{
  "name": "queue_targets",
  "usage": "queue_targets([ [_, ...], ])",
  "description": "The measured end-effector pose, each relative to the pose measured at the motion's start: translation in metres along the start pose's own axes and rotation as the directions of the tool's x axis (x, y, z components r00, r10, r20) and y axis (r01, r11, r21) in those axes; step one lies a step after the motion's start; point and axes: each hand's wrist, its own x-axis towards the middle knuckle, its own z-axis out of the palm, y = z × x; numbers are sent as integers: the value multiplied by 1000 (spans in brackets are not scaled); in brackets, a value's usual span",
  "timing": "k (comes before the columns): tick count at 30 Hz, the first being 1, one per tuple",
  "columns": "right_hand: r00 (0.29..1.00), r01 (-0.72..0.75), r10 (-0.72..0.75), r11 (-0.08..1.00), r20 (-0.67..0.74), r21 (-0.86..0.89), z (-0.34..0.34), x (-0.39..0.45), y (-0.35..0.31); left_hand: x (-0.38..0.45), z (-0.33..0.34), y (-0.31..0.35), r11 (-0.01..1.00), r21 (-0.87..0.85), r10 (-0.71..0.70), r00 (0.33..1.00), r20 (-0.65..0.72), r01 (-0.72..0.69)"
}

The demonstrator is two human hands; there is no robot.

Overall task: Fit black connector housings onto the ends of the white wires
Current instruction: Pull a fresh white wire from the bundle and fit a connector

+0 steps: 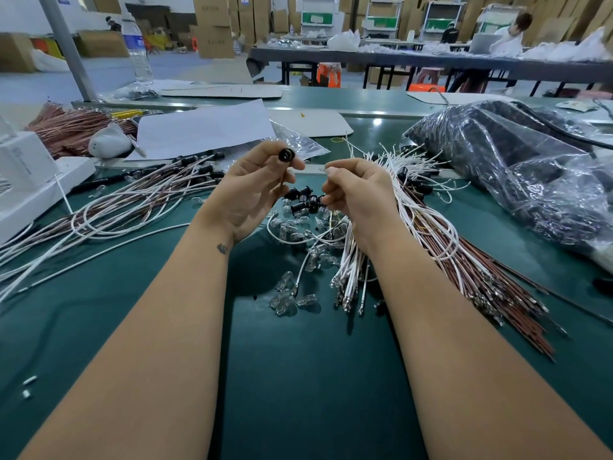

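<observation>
Black round connector housing (286, 155) pinched in left hand (255, 190) — right hand (356, 197) fingers curled, pinching a small glinting piece.

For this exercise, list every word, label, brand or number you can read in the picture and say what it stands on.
No text can be read.
Water bottle: blue label, print too blurred.
Cardboard boxes: dark markings, too small.
White box: faint grey print, illegible.
Left wrist: small dark tattoo, no letters discernible.

Loose housings (303, 200) lie between finished leads (132, 200) left and, seemingly, unfitted wires (411, 207) right.
</observation>
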Motion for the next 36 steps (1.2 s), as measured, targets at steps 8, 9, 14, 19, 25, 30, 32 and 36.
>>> queue_targets([
  [8,1000,-1,1,1000,-3,-6,-1,0,1,0,0,-1,998,52,-33,999,5,33],
  [9,1000,3,-3,1000,1,-18,-1,-1,1,0,0,-2,998,53,-36,999,12,36],
  [14,999,36,-34,998,38,-50,0,-3,0,1,-3,-4,998,47,-38,998,42,36],
  [19,995,69,-62,994,78,-84,0,-3,1,4,-3,-6,979,200,-32,998,-52,41],
  [25,984,159,-146,977,97,-142,4,-2,7,5,9,-14,853,522,81,984,-157,12],
  [30,986,167,-163,973,37,-159,3,1,10,5,8,-16,852,521,62,976,-210,58],
  [32,986,165,-159,970,51,-178,3,0,11,5,10,-19,850,525,79,974,-211,44],
  [36,987,158,-152,966,46,-205,3,-2,12,7,13,-24,832,552,81,975,-205,46],
])
